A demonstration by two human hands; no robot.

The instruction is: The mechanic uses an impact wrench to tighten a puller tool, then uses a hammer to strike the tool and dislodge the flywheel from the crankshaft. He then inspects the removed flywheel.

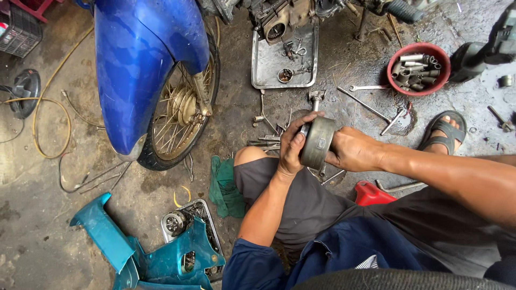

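Above the knee, both hands grasp a round metal drum [317, 142].
Left hand [293, 147] and right hand [352, 150] clamp its faces; wrenches [371, 96], red bowl [418, 69], steel tray [269, 67] beyond; tool beneath hidden.

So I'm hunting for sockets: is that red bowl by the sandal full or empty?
Full. The red bowl on the floor is packed to the rim with grey metal sockets, piled on their sides.
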